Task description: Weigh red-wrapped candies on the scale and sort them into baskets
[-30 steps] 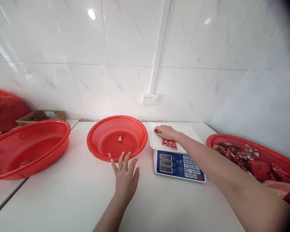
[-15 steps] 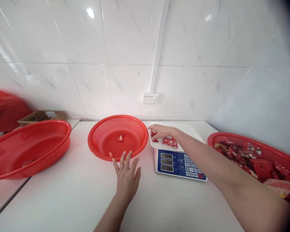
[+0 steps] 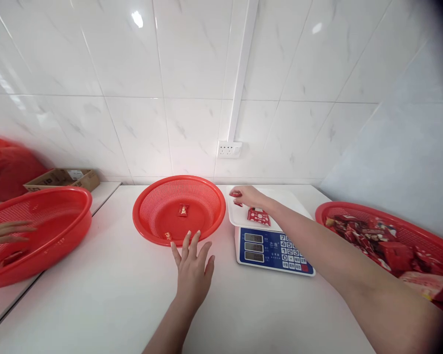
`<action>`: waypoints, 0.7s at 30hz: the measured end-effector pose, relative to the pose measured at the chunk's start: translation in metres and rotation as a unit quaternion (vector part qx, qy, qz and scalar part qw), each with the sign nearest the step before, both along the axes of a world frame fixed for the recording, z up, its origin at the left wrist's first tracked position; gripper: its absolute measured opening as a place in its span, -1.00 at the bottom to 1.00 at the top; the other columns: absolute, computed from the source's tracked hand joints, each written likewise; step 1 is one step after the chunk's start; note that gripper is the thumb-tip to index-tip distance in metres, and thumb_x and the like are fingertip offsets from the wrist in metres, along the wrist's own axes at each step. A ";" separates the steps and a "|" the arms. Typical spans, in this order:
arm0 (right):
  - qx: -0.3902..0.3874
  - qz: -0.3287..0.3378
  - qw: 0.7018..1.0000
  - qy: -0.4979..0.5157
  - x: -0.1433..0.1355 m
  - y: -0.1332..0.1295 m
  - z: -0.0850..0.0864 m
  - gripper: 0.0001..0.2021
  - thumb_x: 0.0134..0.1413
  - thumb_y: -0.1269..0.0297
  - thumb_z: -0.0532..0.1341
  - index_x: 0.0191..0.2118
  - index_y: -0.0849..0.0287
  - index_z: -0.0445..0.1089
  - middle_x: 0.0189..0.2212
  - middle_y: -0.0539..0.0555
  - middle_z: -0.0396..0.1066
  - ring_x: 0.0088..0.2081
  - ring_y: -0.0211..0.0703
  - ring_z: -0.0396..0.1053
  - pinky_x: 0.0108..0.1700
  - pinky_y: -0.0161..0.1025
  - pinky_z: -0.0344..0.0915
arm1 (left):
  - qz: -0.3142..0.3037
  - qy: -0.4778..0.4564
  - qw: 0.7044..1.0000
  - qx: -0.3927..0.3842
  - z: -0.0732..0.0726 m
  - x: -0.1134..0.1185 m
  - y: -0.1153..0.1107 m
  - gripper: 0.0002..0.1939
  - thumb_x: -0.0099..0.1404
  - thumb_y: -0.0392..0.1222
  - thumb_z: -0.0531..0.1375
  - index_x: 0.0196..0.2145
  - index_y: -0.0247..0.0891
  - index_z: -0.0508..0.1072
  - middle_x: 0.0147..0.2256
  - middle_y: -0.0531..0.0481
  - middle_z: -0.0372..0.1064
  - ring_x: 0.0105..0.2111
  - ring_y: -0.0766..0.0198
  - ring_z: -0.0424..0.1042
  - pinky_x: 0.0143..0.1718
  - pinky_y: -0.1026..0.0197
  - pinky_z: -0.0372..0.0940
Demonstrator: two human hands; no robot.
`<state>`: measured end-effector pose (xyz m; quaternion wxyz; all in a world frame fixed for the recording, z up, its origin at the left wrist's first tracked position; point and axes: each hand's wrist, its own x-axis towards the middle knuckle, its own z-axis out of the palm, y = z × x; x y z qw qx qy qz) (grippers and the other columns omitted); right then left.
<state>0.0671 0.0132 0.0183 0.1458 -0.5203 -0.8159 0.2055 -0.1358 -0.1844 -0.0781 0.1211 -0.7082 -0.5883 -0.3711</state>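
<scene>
Fingers spread, my left hand (image 3: 193, 273) rests at the near rim of the middle red basket (image 3: 221, 211) and holds nothing. Inside that basket lie two small red packets, one of them a red packet (image 3: 182, 210) near the centre. Over the white pan of the scale (image 3: 238, 216), my right hand (image 3: 250, 195) pinches a small red packet (image 3: 235, 193). Its fingers partly cover another bit of red below. A larger red packet with white dots (image 3: 259, 217) lies on the pan beside my wrist. The scale's digits are too faint to read.
At right stands a red basket (image 3: 327, 209) full of red packets. On the left is another red basket (image 3: 81, 211), with another person's hand (image 3: 7, 233) reaching in. Behind it are a cardboard box (image 3: 90, 181) and a red bag (image 3: 11, 172). A tiled wall closes the back.
My right hand has lifted slightly with the red packet. Another person's hand has come into the left basket, which has shifted left and nearer. My left hand stays put.
</scene>
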 end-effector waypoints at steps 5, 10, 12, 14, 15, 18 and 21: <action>0.004 0.083 0.986 0.145 -0.012 -0.012 0.040 -0.33 0.09 0.01 0.17 0.28 0.06 0.03 0.26 0.15 0.06 0.23 -0.02 0.09 0.18 -0.04 0.12 | -0.009 0.040 0.999 0.002 -0.004 -0.005 0.002 -0.74 0.29 -0.24 0.08 -0.09 -0.15 0.44 0.14 -0.16 0.24 0.20 -0.08 0.09 0.17 -0.40 -0.27; -0.060 0.040 0.988 -0.134 0.028 -0.017 0.036 0.00 -0.29 -0.06 0.39 0.30 0.10 0.00 0.31 0.24 -0.10 0.31 0.25 -0.23 0.27 0.15 -0.16 | -0.002 0.015 1.000 -0.001 0.000 -0.002 0.001 -0.76 0.29 -0.22 0.08 -0.11 -0.16 0.45 0.12 -0.17 0.27 0.19 -0.06 0.11 0.18 -0.37 -0.26; -0.095 0.009 0.975 -0.202 0.048 -0.018 0.020 0.09 -0.37 -0.08 0.41 0.32 0.10 -0.03 0.32 0.28 -0.17 0.31 0.35 -0.30 0.24 0.22 -0.15 | -0.001 0.008 1.000 -0.003 0.002 0.000 -0.001 -0.76 0.30 -0.22 0.08 -0.11 -0.16 0.46 0.11 -0.17 0.27 0.20 -0.06 0.10 0.19 -0.36 -0.26; -0.102 -0.004 0.969 -0.226 0.063 -0.020 0.004 0.09 -0.39 -0.09 0.40 0.32 0.12 -0.03 0.33 0.29 -0.22 0.31 0.37 -0.31 0.22 0.21 -0.10 | -0.002 0.017 1.000 -0.003 0.003 0.000 -0.002 -0.75 0.30 -0.23 0.07 -0.11 -0.17 0.45 0.12 -0.17 0.26 0.20 -0.07 0.09 0.19 -0.37 -0.26; -0.096 -0.004 0.970 -0.225 0.068 -0.022 -0.002 0.06 -0.37 -0.08 0.39 0.31 0.13 -0.01 0.33 0.29 -0.22 0.31 0.35 -0.27 0.22 0.18 -0.05 | -0.002 0.022 1.000 -0.002 0.002 0.000 -0.002 -0.75 0.30 -0.24 0.08 -0.10 -0.17 0.45 0.13 -0.18 0.25 0.21 -0.08 0.09 0.19 -0.37 -0.26; -0.043 0.009 0.980 -0.193 0.076 -0.025 -0.011 -0.23 -0.15 0.03 0.29 0.22 0.14 0.15 0.28 0.26 -0.03 0.24 0.18 0.03 0.16 -0.03 0.11 | -0.002 0.032 0.999 0.002 -0.001 -0.002 0.000 -0.74 0.29 -0.23 0.09 -0.09 -0.16 0.45 0.13 -0.18 0.24 0.21 -0.08 0.08 0.19 -0.37 -0.27; 0.016 -0.014 0.984 -0.178 0.078 -0.027 -0.009 -0.61 0.02 0.20 0.16 0.01 0.11 0.33 0.05 0.18 0.33 0.00 0.06 0.33 -0.02 -0.11 0.26 | -0.006 0.040 0.999 0.007 -0.005 -0.005 0.002 -0.74 0.28 -0.23 0.10 -0.08 -0.14 0.44 0.14 -0.16 0.23 0.21 -0.07 0.07 0.19 -0.37 -0.29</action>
